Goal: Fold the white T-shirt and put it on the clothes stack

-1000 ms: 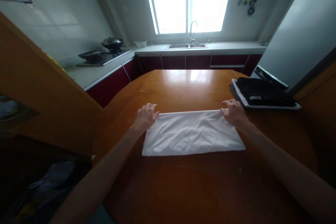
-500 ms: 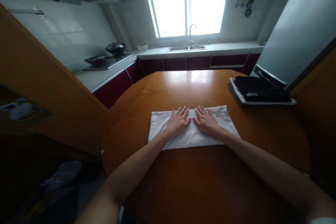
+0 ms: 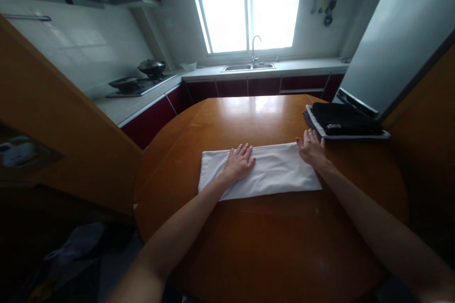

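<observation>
A white folded cloth (image 3: 273, 170) lies as a long strip on the round wooden table (image 3: 270, 246). My left hand (image 3: 240, 162) rests flat on the cloth, a little left of its middle, fingers spread. My right hand (image 3: 312, 147) lies flat at the cloth's far right corner, fingers apart. Neither hand grips anything.
A stack of folded dark clothes (image 3: 343, 120) sits at the table's far right edge, close to my right hand. A grey fridge (image 3: 394, 38) stands at the right. Behind the table run a counter with a sink (image 3: 249, 66) and a stove with pans (image 3: 138, 83).
Both hands went from the cloth's far corners to its middle, palms down. Now my right hand has slid out to the right end while the left stays near the middle.
</observation>
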Action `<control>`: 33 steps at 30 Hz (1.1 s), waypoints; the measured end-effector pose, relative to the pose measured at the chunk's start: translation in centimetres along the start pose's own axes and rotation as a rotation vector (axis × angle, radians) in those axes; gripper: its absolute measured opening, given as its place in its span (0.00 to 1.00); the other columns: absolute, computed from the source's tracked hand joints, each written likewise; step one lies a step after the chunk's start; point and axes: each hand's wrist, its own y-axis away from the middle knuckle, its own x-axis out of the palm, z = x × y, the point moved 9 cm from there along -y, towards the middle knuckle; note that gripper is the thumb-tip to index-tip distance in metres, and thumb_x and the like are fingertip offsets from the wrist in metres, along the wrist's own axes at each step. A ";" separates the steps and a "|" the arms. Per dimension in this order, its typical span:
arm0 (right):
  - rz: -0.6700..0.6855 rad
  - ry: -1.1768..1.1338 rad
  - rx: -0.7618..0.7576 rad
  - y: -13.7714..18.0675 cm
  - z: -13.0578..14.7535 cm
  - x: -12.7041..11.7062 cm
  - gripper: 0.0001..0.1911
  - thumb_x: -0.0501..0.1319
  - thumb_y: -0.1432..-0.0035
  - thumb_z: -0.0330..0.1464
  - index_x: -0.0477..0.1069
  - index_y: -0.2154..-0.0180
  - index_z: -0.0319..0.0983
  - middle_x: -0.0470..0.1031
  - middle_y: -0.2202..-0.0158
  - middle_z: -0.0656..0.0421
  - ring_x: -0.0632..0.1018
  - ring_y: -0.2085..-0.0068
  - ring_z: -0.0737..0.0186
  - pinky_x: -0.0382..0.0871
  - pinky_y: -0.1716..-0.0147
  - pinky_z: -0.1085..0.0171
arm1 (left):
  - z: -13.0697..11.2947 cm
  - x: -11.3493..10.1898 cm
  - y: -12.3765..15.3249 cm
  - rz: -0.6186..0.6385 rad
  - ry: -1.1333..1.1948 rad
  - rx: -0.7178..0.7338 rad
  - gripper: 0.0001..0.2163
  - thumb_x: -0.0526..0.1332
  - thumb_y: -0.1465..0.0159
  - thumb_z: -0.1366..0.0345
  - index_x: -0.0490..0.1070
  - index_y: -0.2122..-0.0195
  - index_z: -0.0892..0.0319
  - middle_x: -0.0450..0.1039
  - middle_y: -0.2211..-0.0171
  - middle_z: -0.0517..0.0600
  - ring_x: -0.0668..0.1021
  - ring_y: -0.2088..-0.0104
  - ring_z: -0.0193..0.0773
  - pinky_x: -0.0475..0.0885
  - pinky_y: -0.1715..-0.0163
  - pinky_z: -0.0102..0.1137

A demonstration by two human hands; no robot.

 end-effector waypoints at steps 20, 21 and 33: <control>0.114 0.046 -0.276 4.0 5.8 4.0 0.36 0.41 0.29 0.46 0.55 0.30 0.31 0.49 0.27 0.45 0.50 0.27 0.47 0.36 0.31 0.40 | 11.1 -1.4 5.0 -0.024 0.037 -0.204 0.30 0.39 0.25 0.47 0.53 0.28 0.55 0.49 0.27 0.55 0.51 0.27 0.52 0.45 0.31 0.56; 0.096 0.045 -0.221 3.4 4.8 3.8 0.36 0.41 0.29 0.46 0.55 0.30 0.30 0.49 0.27 0.44 0.50 0.27 0.46 0.35 0.31 0.38 | 12.7 -1.7 5.3 -0.014 0.067 -0.237 0.29 0.38 0.25 0.48 0.53 0.28 0.55 0.49 0.27 0.55 0.51 0.27 0.52 0.46 0.32 0.57; 0.068 -0.051 -0.637 8.9 9.8 1.8 0.31 0.43 0.28 0.42 0.57 0.31 0.34 0.49 0.27 0.46 0.50 0.26 0.50 0.45 0.31 0.43 | 4.2 -1.9 10.9 0.036 0.026 0.145 0.28 0.42 0.25 0.47 0.53 0.28 0.51 0.46 0.26 0.51 0.48 0.26 0.47 0.46 0.30 0.50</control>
